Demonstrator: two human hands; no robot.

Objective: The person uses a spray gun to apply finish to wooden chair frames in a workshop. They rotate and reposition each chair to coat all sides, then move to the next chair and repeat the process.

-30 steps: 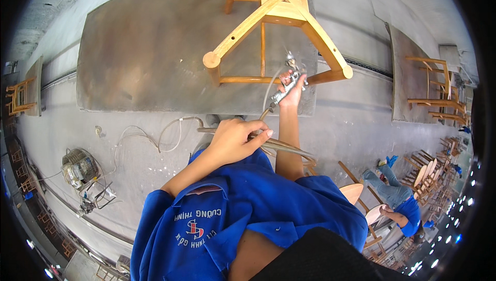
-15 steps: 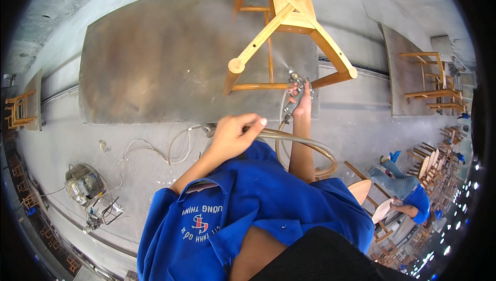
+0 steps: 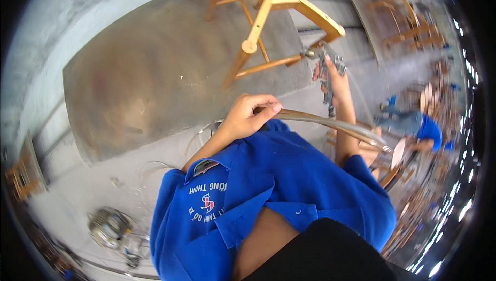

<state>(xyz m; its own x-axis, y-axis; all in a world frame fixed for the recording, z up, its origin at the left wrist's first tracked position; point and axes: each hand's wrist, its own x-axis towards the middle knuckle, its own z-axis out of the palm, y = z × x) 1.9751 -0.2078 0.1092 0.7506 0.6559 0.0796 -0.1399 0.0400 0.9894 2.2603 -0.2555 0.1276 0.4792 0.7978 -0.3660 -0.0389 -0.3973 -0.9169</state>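
Note:
My right hand is wrapped round the grip of a metal spray gun. The gun's nozzle points left, close to the lower right part of a light wooden chair frame. That frame stands at the far side with its legs and rails toward me, on a large dark board. Before my chest, my left hand is closed round a bundle of clear and brownish hose, which loops away to the right. No spray mist shows at the nozzle.
A machine with a round housing sits on the floor at lower left. Another panel with wooden frames stands at upper right. At right a person in blue bends among many wooden chair parts. Thin hoses trail across the floor.
My right hand has swung the spray gun rightward and turned its nozzle to the left; the mist seen earlier is gone. My view has tilted, and the hose bundle stretches farther right.

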